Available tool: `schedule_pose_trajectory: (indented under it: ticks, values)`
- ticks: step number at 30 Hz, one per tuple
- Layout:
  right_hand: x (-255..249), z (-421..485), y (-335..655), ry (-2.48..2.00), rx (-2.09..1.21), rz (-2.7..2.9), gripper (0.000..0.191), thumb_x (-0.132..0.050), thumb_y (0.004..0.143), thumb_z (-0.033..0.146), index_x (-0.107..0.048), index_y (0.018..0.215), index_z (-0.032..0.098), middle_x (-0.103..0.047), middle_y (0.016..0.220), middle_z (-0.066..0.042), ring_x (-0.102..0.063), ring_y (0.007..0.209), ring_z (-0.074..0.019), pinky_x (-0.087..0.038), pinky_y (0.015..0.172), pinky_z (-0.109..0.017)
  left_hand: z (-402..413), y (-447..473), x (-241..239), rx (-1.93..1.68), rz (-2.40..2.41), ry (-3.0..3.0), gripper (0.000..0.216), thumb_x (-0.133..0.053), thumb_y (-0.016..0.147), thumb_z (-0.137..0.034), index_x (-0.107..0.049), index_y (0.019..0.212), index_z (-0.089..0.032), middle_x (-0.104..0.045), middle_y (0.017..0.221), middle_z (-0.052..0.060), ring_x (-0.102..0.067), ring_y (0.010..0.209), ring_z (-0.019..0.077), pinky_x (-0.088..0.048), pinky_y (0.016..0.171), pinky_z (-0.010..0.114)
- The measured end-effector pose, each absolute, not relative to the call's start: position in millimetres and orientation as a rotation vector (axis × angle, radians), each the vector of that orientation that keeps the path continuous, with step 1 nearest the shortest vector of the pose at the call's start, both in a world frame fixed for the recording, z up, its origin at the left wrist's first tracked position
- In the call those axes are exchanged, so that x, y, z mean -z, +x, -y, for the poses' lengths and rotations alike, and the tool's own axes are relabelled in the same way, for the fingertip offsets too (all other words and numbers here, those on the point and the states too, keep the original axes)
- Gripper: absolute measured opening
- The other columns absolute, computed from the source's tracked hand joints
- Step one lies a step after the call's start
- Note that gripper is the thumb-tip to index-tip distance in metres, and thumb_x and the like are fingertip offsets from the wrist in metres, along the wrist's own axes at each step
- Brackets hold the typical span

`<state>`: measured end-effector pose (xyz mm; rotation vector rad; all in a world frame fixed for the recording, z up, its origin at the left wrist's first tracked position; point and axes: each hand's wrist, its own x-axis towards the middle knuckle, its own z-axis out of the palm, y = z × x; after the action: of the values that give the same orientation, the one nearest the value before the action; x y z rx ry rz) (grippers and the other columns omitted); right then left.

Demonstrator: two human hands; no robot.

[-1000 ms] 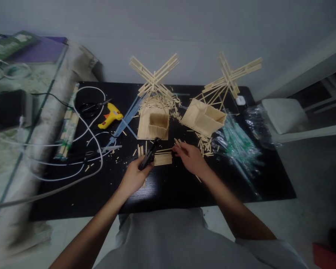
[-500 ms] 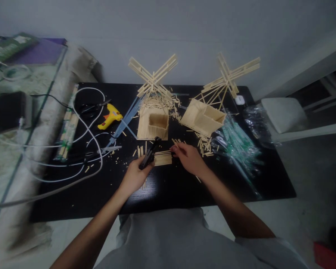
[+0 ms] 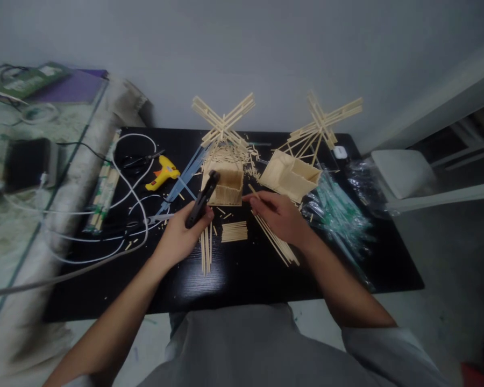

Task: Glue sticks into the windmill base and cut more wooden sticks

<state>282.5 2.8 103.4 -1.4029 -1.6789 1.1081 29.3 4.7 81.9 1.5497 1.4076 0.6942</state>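
Note:
My left hand (image 3: 183,234) is closed around a black hand tool (image 3: 203,200), slim and tilted up to the right; its exact kind is not clear. To the right, my right hand (image 3: 280,217) pinches a thin wooden stick (image 3: 252,189), whose end pokes out past the fingers. Several long sticks (image 3: 275,242) lie on the table beneath that hand. Between both hands lies a flat row of short sticks (image 3: 234,231), side by side. More long sticks (image 3: 206,250) lie below my left hand. Just beyond stands a stick-built windmill model (image 3: 222,126) with an open box at its front.
A second windmill model (image 3: 322,126) stands back right. A yellow glue gun (image 3: 162,173), pliers (image 3: 159,218) and a looping white cable (image 3: 139,193) occupy the left side. Clear-and-green plastic wrapping (image 3: 342,209) lies on the right of the black table (image 3: 234,290).
My left hand has drawn left with the black tool, away from the row of short sticks. My right hand has shifted slightly right and away from me, leaving the row uncovered.

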Motion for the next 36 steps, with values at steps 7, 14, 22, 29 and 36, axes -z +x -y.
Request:
schedule_pose_trajectory:
  ticks: [7, 14, 22, 29, 36]
  values:
    - [-143, -23, 253, -1.061, -1.010, 1.562, 0.037, -0.042, 0.109, 0.046, -0.070, 0.119, 0.024, -0.046, 0.069, 0.004, -0.044, 0.061, -0.0103, -0.038, 0.059, -0.025, -39, 42, -133, -0.885, -1.402, 1.890, 0.030, -0.060, 0.094, -0.048, -0.066, 0.102, -0.020, -0.069, 0.090, 0.000, -0.061, 0.083, 0.0167, -0.046, 0.079, 0.027]
    - [-131, -29, 249, -1.040, -1.000, 1.474, 0.018, -0.054, 0.105, 0.036, -0.063, 0.118, 0.027, -0.052, 0.064, 0.007, -0.044, 0.054, -0.0088, -0.036, 0.053, -0.024, -52, 39, -143, -0.794, -1.484, 2.118, 0.032, -0.059, 0.093, -0.046, -0.068, 0.106, -0.019, -0.071, 0.089, 0.002, -0.062, 0.078, 0.0180, -0.045, 0.075, 0.028]
    - [-127, -38, 251, -1.056, -1.046, 1.306, 0.015, -0.065, 0.097, 0.036, -0.069, 0.102, 0.023, -0.067, 0.081, 0.000, -0.054, 0.061, -0.0093, -0.046, 0.056, -0.023, -59, 45, -141, -0.749, -1.511, 2.233, 0.026, -0.060, 0.091, -0.039, -0.067, 0.107, -0.019, -0.071, 0.091, 0.004, -0.063, 0.078, 0.0199, -0.044, 0.072, 0.031]
    - [-129, -39, 253, -1.103, -0.983, 1.346, 0.016, -0.066, 0.096, 0.037, -0.070, 0.095, 0.022, -0.066, 0.078, 0.000, -0.058, 0.067, -0.0120, -0.050, 0.062, -0.026, -58, 45, -128, -0.704, -1.456, 2.279, 0.027, -0.060, 0.092, -0.039, -0.066, 0.110, -0.020, -0.072, 0.095, 0.006, -0.065, 0.083, 0.0210, -0.044, 0.073, 0.032]
    - [-132, -36, 257, -1.118, -0.976, 1.371, 0.012, -0.064, 0.097, 0.032, -0.070, 0.094, 0.021, -0.065, 0.077, 0.001, -0.055, 0.064, -0.0104, -0.048, 0.063, -0.025, -56, 48, -130, -0.683, -1.453, 2.274, 0.020, -0.058, 0.092, -0.038, -0.063, 0.094, -0.019, -0.067, 0.080, 0.004, -0.056, 0.066, 0.0160, -0.037, 0.064, 0.030]
